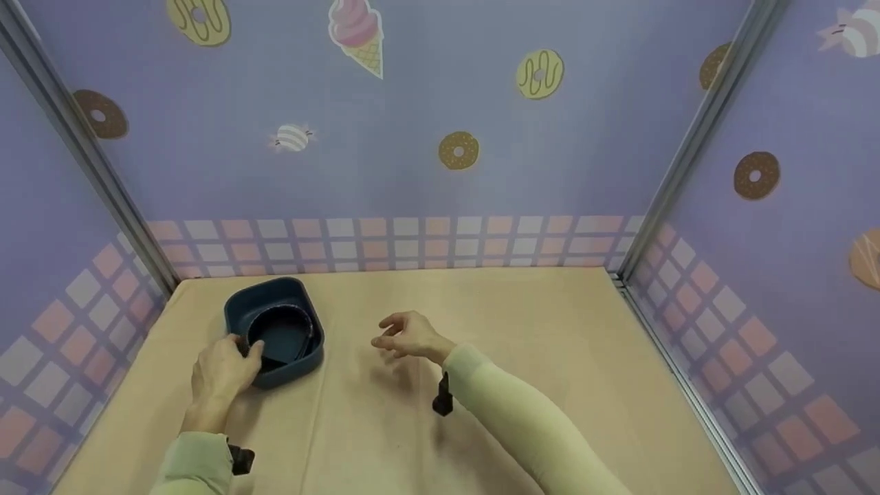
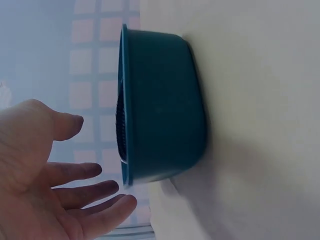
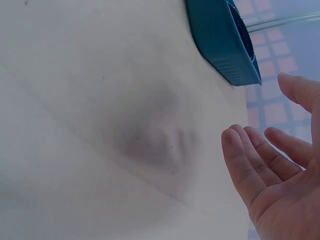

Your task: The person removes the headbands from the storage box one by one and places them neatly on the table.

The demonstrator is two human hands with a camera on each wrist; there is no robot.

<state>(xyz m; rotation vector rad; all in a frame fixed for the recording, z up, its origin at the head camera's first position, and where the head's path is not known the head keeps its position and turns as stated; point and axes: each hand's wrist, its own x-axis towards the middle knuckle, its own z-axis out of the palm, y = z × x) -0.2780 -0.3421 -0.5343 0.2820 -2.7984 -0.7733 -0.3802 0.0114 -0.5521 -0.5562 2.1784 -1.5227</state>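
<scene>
A dark teal rectangular tub (image 1: 292, 375) with rounded corners stands on the table at the left. Inside it lies a round, dark-rimmed piece (image 1: 278, 313), whose lower part is hidden by the tub's walls. My left hand (image 1: 223, 375) hovers at the tub's near left corner and overlaps its rim in the head view. From the left wrist, the fingers (image 2: 95, 192) appear spread and relaxed beside the rim, holding nothing. To the right of the tub, my right hand (image 1: 416, 337) is held above the table with loosely bent fingers (image 3: 240, 160) and an empty palm.
A pale cloth with a crease covers the table (image 1: 536, 323). Purple walls (image 1: 412, 185) printed with sweets and checks enclose the back and both sides, joined by metal corner posts (image 1: 694, 151). A metal rail (image 1: 687, 399) runs along the right edge.
</scene>
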